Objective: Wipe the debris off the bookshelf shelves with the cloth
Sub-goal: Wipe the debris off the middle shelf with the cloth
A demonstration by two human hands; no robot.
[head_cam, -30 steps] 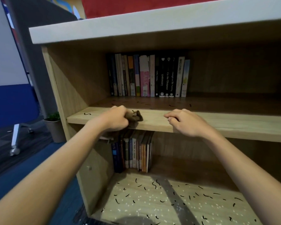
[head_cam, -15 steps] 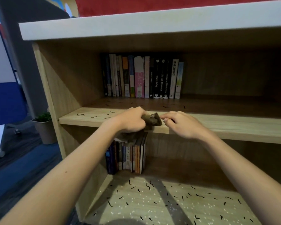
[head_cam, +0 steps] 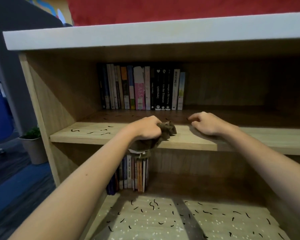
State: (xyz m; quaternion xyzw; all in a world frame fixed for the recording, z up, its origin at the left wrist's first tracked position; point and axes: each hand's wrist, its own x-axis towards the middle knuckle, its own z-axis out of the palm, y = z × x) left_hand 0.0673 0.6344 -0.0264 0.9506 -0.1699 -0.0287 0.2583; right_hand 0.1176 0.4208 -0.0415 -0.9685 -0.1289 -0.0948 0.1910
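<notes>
Wooden shelf (head_cam: 189, 141), black debris (head_cam: 74, 130), blue floor (head_cam: 16, 187)

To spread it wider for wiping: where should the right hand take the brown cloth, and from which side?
Probably the bunched end of the cloth poking past the left hand, approached from the right. It is free and faces the right hand; the rest is inside the fist or hangs below.

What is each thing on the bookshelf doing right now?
cloth, bunched up on the middle shelf
left hand, grips the cloth
right hand, rests empty on the middle shelf
middle shelf, black debris at its left
bottom shelf, strewn with debris
books, standing upright
</notes>
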